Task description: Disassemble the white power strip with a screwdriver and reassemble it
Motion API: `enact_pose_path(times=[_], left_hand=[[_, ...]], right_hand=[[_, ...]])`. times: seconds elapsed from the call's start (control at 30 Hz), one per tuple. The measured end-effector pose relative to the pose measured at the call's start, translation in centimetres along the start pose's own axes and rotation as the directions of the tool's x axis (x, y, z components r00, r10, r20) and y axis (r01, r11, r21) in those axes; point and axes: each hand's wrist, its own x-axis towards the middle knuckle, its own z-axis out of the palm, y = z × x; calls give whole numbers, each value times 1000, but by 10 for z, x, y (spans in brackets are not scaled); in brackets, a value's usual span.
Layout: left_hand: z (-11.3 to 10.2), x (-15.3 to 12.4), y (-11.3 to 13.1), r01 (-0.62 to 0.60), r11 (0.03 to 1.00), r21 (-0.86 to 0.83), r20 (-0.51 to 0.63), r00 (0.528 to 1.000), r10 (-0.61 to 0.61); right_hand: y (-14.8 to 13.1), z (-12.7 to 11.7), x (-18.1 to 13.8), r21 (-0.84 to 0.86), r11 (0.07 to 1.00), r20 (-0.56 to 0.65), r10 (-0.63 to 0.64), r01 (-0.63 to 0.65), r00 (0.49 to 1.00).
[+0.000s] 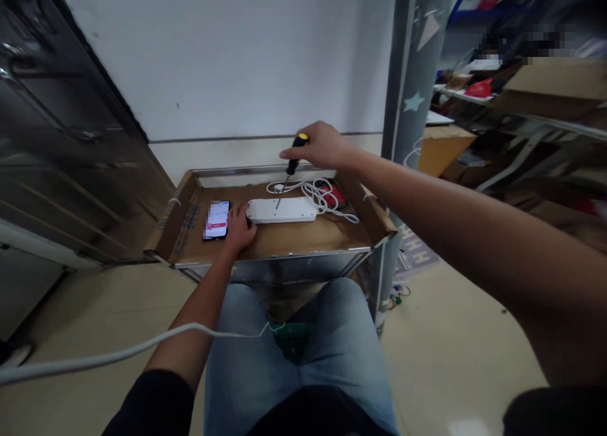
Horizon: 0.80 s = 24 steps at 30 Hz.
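My right hand [325, 146] grips a screwdriver [296, 154] with a black and yellow handle. Its shaft points down at the upper face of a white power strip [294, 210]; whether the tip touches it I cannot tell. The strip lies along the cardboard-lined shelf, with small dark holes in the face turned up. At its left end my left hand [241, 226] holds it with fingers closed about the end, partly hidden. A lit phone [217, 221] lies just left of that hand. The strip's white cord [324, 194] is looped at its right end.
Behind the cord lies a red and black object [337, 194]. Raised cardboard sides edge the shelf [284, 247], which stands against a white wall [265, 62]. A metal post [403, 107] rises at right. Another white cable [109, 357] crosses above my left arm.
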Motion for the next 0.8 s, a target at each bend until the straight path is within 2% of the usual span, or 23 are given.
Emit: enact_pose_path(times=[0.07, 0.13, 0.2, 0.27, 0.57, 0.67, 0.8], left_hand=[[-3, -3, 8, 13, 1000, 15, -35, 999, -13], [-6, -7, 18, -24, 999, 30, -41, 999, 25], [-9, -11, 28, -140, 987, 82, -9, 990, 141], [-11, -13, 35, -205, 968, 143, 17, 979, 205], [-10, -11, 36, -77, 969, 237, 86, 995, 58], [-11, -10, 38, -118, 959, 259, 85, 991, 99], [-4, -3, 53, -209, 932, 297, 84, 978, 192]], right_hand=[[31, -9, -13, 25, 999, -66, 26, -24, 998], [59, -13, -24, 50, 998, -142, 48, -41, 989], [81, -13, -31, 82, 996, -208, 54, -37, 977], [97, -9, -30, 124, 992, -249, 58, -28, 967], [121, 25, 20, 352, 935, -196, 29, 43, 980], [132, 30, 25, 424, 904, -182, 27, 54, 983], [148, 34, 24, 529, 846, -239, 66, 72, 969]])
